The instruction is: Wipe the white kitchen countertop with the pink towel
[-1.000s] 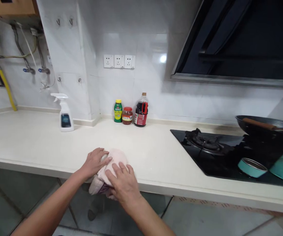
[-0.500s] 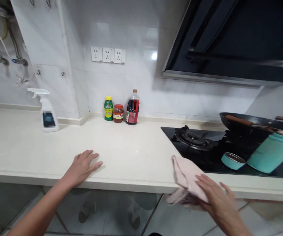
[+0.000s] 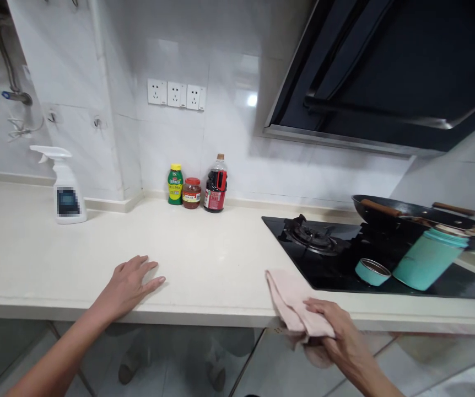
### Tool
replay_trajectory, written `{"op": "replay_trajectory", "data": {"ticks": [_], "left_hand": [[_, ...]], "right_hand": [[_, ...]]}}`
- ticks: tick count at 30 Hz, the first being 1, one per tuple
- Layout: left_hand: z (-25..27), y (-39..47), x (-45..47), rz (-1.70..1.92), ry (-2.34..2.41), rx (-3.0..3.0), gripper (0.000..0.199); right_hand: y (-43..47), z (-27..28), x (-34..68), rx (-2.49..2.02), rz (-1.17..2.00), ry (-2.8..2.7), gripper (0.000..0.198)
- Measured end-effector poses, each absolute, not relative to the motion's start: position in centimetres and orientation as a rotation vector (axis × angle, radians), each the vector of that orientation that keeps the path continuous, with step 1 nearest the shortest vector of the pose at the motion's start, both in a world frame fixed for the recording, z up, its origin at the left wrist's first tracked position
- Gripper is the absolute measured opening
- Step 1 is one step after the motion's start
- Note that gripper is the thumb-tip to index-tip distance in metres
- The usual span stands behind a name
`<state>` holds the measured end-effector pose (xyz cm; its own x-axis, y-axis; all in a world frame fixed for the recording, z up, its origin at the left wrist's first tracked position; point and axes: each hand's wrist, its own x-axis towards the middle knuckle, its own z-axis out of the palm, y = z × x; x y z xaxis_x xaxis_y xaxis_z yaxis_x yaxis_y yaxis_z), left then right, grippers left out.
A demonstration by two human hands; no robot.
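A folded pale pink cloth is gripped in my right hand at the counter's front edge, left of the stove. Part of the cloth lies on the countertop, and the rest hangs over the edge. The fingers lie on top of it; the thumb is partly hidden. My left hand is open with fingers spread, over the white countertop near the front edge, holding nothing.
A white spray bottle stands at left. Against the wall are a green bottle, a red-lidded jar and a dark sauce bottle. The black stove bears a wok, a teal canister and a small teal container. A range hood overhangs.
My right hand has moved left with the cloth, its fingers now closed more firmly on it. The view has shifted slightly right; my left hand stays spread at the counter.
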<state>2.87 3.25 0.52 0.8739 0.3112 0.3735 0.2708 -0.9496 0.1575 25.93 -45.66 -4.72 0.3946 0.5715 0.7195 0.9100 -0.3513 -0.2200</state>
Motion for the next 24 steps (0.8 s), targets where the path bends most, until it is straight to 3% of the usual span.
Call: {"op": "replay_trajectory", "data": {"ticks": [5,10,15,19,22,24], "left_hand": [[0.9,3.2,2.8,0.582,0.474,2.932,0.060],[0.9,3.1,2.8,0.582,0.492,2.931,0.060],[0.3,3.5,3.0,0.637,0.487,2.912,0.059],[-0.3,4.1,3.1,0.647,0.468,2.925,0.060],[-0.6,4.4,3.2,0.643,0.467,2.921,0.060],[-0.5,4.5,3.3,0.624,0.480,2.914,0.061]], "right_hand": [[-43.0,-0.6,23.7,-2.035,-0.374,-1.007,0.042],[-46.9,1.9,26.3,-2.123,-0.708,-0.644,0.043],[-51.6,-0.4,29.1,-2.284,-1.017,-0.383,0.044],[-53.3,-3.0,30.0,-2.611,-0.847,-0.732,0.045],[-53.2,-3.5,30.3,-2.648,-0.756,-1.082,0.036],[-52.5,-3.4,30.5,-2.647,-0.776,-1.105,0.040]]}}
